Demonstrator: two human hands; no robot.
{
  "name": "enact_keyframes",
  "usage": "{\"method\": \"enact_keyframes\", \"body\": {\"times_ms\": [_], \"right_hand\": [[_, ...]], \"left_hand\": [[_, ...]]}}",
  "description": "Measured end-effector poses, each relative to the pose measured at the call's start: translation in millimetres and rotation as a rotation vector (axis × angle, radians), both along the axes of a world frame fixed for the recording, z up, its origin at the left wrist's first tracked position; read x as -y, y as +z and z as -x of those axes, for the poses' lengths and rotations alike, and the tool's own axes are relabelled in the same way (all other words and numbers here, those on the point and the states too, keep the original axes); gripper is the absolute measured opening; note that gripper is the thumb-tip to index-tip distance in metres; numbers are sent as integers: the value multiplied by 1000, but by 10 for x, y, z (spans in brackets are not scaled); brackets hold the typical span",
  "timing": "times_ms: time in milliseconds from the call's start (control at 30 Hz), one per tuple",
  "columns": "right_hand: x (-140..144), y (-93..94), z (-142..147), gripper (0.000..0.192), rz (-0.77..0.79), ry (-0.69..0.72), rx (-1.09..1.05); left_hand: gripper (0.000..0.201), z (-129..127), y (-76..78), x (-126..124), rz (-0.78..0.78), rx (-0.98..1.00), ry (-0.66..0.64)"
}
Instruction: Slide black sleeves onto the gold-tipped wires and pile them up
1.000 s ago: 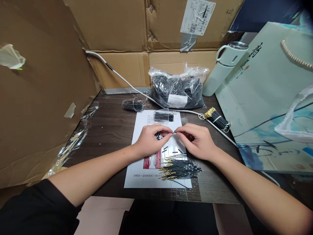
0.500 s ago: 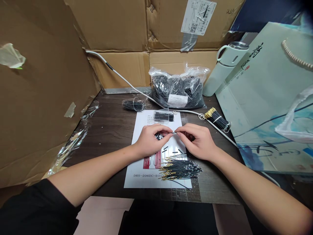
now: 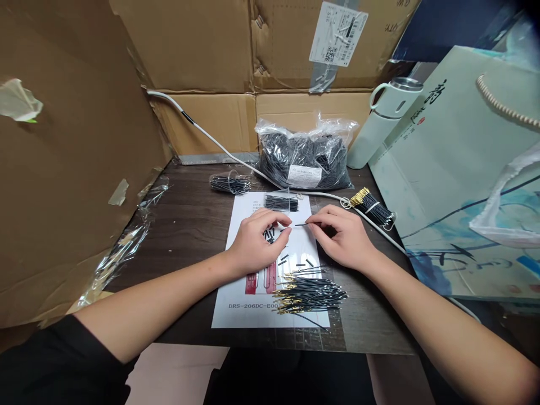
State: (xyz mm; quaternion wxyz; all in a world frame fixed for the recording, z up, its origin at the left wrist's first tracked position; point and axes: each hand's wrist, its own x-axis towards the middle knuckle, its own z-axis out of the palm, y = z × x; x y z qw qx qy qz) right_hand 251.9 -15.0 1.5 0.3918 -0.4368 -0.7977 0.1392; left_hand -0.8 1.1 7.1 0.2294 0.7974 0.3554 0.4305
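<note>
Dark table point(image 3: 189, 225); plastic bag point(image 3: 304, 160) full of black wires

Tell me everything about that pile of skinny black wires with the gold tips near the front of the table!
The pile of wires is a loose heap of thin black strands, each ending in a small gold-coloured metal tip. Most tips point left, and the strands lie roughly side by side, running left to right. The pile rests partly on the white paper sheet and partly on the dark wooden table. It lies just in front of the right hand; neither hand is touching it.
</note>
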Motion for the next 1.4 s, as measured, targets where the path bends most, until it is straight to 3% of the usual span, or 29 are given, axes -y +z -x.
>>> {"method": "enact_keyframes", "body": {"times_ms": [133, 333, 600, 667, 767, 967, 1167, 1400], "right_hand": [[-96, -79, -94, 16, -6, -90, 88], [-146, -101, -174, 16, -4, -152, 213], [-121, -29, -166, 13, -55, -180, 265], [-64, 47, -121, 9, -50, -131, 241], [46, 184, -38, 4, 63, 66, 181], [224, 326, 96, 12, 272, 412, 123], [275, 298, 156, 13, 270, 441, 135], [268, 386, 91, 16, 363, 522, 197]], "left_hand": [[10, 45, 3, -60, -98, -77, 4], [12, 70, -110, -99, -57, -225, 38], [10, 63, -156, -119, -65, -196, 29], [11, 61, -159, -123, -50, -205, 22], [11, 55, -150, -127, -33, -214, -3], [6, 28, -75, -88, 24, -102, 18], [5, -23, -72, -28, 149, -9, -48], [14, -22, -141, -61, 215, 45, -7]]}}
